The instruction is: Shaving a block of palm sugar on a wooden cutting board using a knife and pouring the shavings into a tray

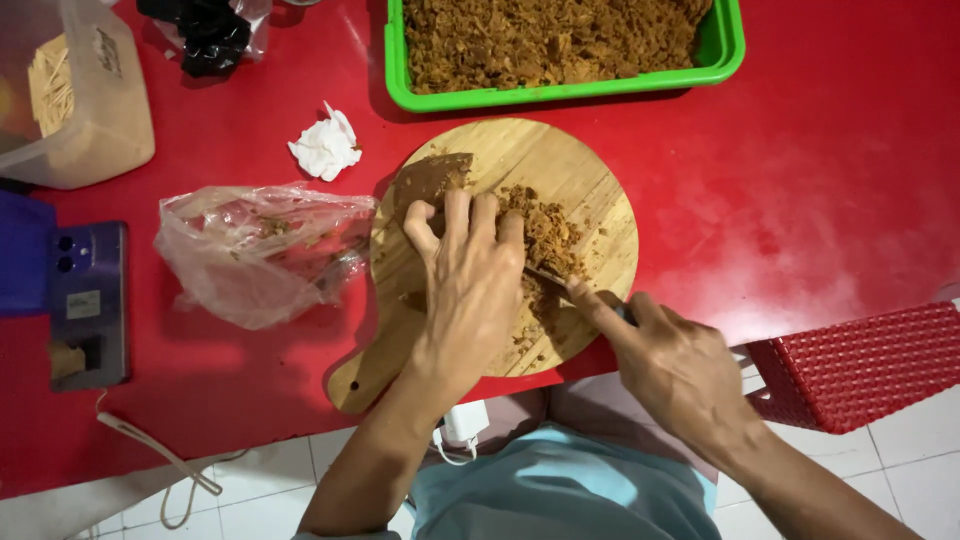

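Glossy red table (pixel 820 170), round wooden board (pixel 600 200), crumbly brown block (pixel 545 235) under the left hand (pixel 470 290) — fingers spread flat, right hand (pixel 675 365) closed around what looks like a knife (pixel 548 277) — blade mostly hidden.

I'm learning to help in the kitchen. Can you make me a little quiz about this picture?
1. True or false: the left hand presses on the brown block on the cutting board.
2. What does the right hand hold? A) spoon B) knife C) cup
3. What colour is the tray of crumbs?

Key: 1 true; 2 B; 3 green.
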